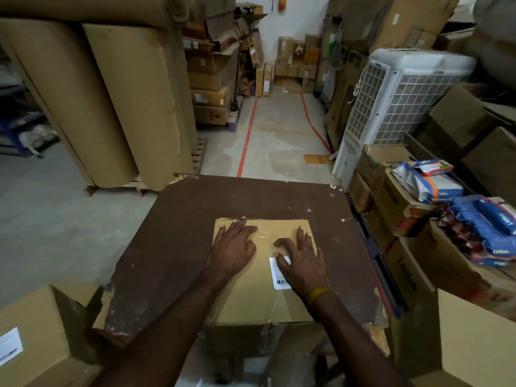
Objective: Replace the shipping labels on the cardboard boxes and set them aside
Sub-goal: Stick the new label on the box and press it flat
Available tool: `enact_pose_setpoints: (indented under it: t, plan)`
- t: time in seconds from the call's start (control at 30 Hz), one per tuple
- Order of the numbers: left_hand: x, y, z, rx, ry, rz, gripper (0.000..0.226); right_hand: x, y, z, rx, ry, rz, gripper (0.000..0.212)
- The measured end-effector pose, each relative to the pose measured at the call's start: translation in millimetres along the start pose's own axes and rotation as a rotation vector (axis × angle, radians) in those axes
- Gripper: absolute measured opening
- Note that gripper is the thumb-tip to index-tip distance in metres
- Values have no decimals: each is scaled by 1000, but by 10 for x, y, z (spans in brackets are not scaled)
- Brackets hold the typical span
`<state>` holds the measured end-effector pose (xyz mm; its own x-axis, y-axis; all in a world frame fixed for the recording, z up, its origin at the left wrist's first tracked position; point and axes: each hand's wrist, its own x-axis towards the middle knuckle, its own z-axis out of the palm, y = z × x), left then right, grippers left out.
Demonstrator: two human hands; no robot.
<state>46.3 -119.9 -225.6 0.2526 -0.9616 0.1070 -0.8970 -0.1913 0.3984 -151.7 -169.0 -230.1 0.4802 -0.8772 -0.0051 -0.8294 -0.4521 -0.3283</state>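
A box sits on a worn brown table, its near end hanging past the table's front edge. Both hands lie flat on its top, palms down, fingers straight and spread, gripping nothing. The left hand presses the far left part of the top, its fingertips reaching almost to the far edge. The right hand rests on the right part, with a yellow band round its wrist. A white label with print and a barcode lies partly under the right hand: its left strip shows just beside the thumb, and the rest is hidden by the palm. Between the two hands a shiny strip of clear tape runs along the top of the box.

Left of the left arm, low and near, stands a second box with a white label on its face. Right of the right arm, another carton stands near, and beyond it a stack of cartons holds blue and white packets. Further past the right hand stands a white air cooler. Far beyond the left hand, tall cardboard rolls stand on a pallet, and red floor lines run up the aisle
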Motion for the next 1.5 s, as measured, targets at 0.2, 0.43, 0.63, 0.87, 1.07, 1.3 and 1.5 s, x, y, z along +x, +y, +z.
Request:
enact_pose_setpoints:
  t: [0.2,0.43,0.63,0.87,1.07,1.3,1.5]
  plan:
    - [-15,3,-8,-1,0,-4,50,-24,-3,13,-2,32,-4,27]
    - [-14,6,-12,-5,-1,-4,49,-22,-11,12,-8,25,1,33]
    - [-26,-4,-7,0,12,7,50,-44,3,40,-20,61,-3,33]
    - [-26,5,-17,-2,7,3,49,-33,-6,33,-4,49,5,25]
    - [-28,-7,-17,-6,7,8,50,-60,-14,18,-58,20,-21,42]
    - [-22,-14,-6,-5,1,3,51,-43,-33,3,-44,10,-11,27]
    - [-13,-15,7,-10,11,7,50,-49,-17,-5,-77,-15,-37,46]
